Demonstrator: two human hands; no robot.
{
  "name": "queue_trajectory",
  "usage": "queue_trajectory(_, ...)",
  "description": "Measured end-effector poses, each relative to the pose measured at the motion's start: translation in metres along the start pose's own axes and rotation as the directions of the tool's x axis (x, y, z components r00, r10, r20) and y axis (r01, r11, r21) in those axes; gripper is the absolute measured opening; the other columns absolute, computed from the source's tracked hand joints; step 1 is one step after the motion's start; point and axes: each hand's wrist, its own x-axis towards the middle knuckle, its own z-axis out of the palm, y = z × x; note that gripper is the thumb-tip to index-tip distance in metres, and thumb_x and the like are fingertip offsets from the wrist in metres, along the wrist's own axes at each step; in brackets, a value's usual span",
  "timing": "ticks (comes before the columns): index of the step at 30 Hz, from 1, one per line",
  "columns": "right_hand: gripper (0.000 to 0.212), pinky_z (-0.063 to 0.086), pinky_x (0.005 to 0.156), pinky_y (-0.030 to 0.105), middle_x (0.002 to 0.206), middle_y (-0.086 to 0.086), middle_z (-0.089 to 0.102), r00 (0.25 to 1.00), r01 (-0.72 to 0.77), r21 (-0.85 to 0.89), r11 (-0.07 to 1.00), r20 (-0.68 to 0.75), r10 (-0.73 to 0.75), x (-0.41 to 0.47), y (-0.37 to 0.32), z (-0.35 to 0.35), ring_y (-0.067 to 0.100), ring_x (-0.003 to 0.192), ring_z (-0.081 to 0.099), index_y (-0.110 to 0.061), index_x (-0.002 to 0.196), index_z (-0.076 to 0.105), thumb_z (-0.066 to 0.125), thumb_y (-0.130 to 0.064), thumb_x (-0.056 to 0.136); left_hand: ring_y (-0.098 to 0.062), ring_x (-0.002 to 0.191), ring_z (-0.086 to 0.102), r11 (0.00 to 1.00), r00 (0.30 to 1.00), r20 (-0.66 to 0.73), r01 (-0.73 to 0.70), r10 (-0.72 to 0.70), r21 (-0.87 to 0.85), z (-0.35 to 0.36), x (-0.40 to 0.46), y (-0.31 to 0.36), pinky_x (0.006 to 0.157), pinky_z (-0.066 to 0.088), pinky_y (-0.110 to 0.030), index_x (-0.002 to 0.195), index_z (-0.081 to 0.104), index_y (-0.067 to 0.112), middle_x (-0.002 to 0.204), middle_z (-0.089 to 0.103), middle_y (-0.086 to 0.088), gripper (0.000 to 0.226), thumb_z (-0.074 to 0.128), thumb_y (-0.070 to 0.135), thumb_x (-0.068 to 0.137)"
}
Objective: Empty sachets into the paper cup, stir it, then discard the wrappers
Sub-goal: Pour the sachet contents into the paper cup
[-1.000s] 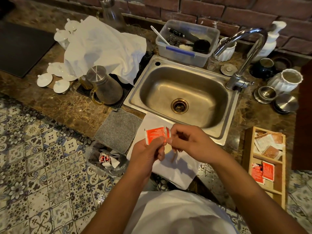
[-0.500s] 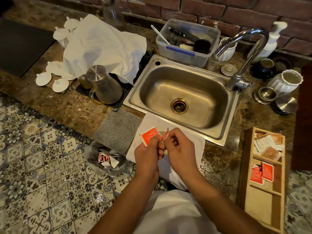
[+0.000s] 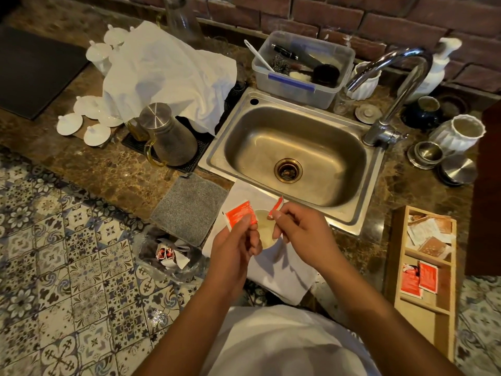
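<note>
My left hand (image 3: 235,245) pinches an orange-red sachet (image 3: 240,213) by its lower edge. My right hand (image 3: 301,232) holds a thin torn-off strip (image 3: 276,207) of the same wrapper, a short gap away from the sachet. Between and below both hands stands the paper cup (image 3: 264,226), pale inside, partly hidden by my fingers. It rests on a white cloth (image 3: 282,270) at the counter's front edge. A clear plastic bag (image 3: 169,255) with crumpled wrappers lies to the left of my left hand.
A steel sink (image 3: 292,153) with a curved tap (image 3: 390,85) lies just beyond the cup. A wooden tray (image 3: 424,302) at the right holds more sachets. A grey mat (image 3: 189,207), a metal jug (image 3: 168,137), a draped white cloth (image 3: 168,74) and a plastic tub (image 3: 301,69) stand around.
The strip has come off the sachet's end: my right hand has pulled it to the right, away from the sachet in my left hand. The cup now shows between my hands.
</note>
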Motion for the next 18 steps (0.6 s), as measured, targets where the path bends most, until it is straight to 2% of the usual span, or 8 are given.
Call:
queue_trajectory(3, 0.022, 0.051, 0.065, 0.039, 0.065, 0.003, 0.069, 1.000, 0.003, -0.020, 1.000, 0.013, -0.002, -0.004, 0.002, -0.001, 0.017, 0.059, 0.060, -0.019, 0.076, 0.069, 0.065, -0.025, 0.097, -0.014, 0.055, 0.045, 0.997, 0.997, 0.074, 0.034, -0.029, -0.073, -0.008, 0.001, 0.002, 0.055, 0.039, -0.025, 0.082, 0.062, 0.008, 0.060, 0.049, -0.004, 0.029, 0.068, 0.035, 0.092)
queue_trajectory(6, 0.019, 0.051, 0.064, 0.037, 0.065, 0.008, 0.070, 1.000, -0.022, 0.084, 0.996, -0.002, 0.022, -0.007, 0.005, -0.007, 0.010, 0.057, 0.058, -0.012, 0.079, 0.070, 0.068, -0.020, 0.096, -0.014, 0.056, 0.044, 0.992, 0.993, 0.115, 0.055, -0.042, -0.117, -0.010, 0.000, 0.003, 0.061, 0.037, -0.027, 0.079, 0.061, 0.009, 0.059, 0.050, -0.004, 0.038, 0.077, 0.043, 0.081)
queue_trajectory(10, 0.017, 0.047, 0.060, 0.025, 0.065, 0.007, 0.069, 0.996, -0.080, 0.167, 0.983, -0.012, 0.083, -0.008, 0.013, -0.025, 0.011, 0.056, 0.057, -0.006, 0.084, 0.069, 0.064, -0.016, 0.097, -0.012, 0.049, 0.039, 0.992, 0.984, 0.172, 0.059, -0.040, -0.110, -0.005, -0.007, 0.005, 0.056, 0.031, -0.027, 0.075, 0.060, 0.011, 0.052, 0.046, -0.002, 0.033, 0.054, 0.036, 0.096)
queue_trajectory(14, 0.017, 0.044, 0.052, 0.017, 0.066, 0.010, 0.066, 0.985, -0.141, 0.221, 0.965, -0.069, 0.160, -0.013, 0.025, -0.047, 0.010, 0.053, 0.054, -0.002, 0.086, 0.069, 0.061, -0.010, 0.098, -0.011, 0.050, 0.039, 0.989, 0.975, 0.208, 0.100, -0.075, -0.112, 0.000, -0.008, 0.003, 0.056, 0.031, -0.026, 0.076, 0.058, 0.011, 0.055, 0.046, -0.003, 0.033, 0.052, 0.034, 0.098)
queue_trajectory(18, 0.024, 0.039, 0.050, 0.027, 0.064, 0.008, 0.062, 0.931, -0.275, 0.332, 0.902, -0.142, 0.336, -0.021, 0.052, -0.064, 0.015, 0.053, 0.049, -0.005, 0.082, 0.068, 0.058, -0.016, 0.101, -0.011, 0.047, 0.037, 0.976, 0.963, 0.243, 0.158, -0.119, -0.148, 0.008, -0.007, 0.001, 0.052, 0.031, -0.025, 0.077, 0.054, 0.010, 0.053, 0.043, -0.001, 0.033, 0.048, 0.032, 0.101)
